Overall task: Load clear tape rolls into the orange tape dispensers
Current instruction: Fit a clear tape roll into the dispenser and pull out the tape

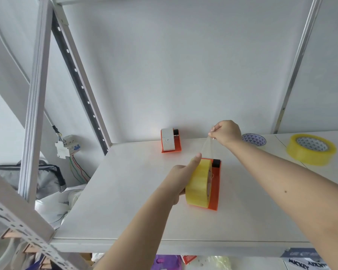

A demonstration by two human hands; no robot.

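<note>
A yellowish clear tape roll [198,183] stands on edge in an orange tape dispenser [215,189] on the white shelf [125,191]. My left hand [180,177] grips the roll from the left, thumb on its top. A strip of tape [206,148] stretches up from the roll to my right hand [225,133], which pinches its free end above the dispenser's black cutter [216,163]. A second orange dispenser [171,141] with a whitish core stands at the back of the shelf.
Another clear tape roll [311,149] lies flat at the right, and a patterned roll core [254,139] sits behind my right forearm. Metal rack posts [35,106] rise at the left. A circuit breaker with wires [66,146] hangs beyond the shelf's left edge.
</note>
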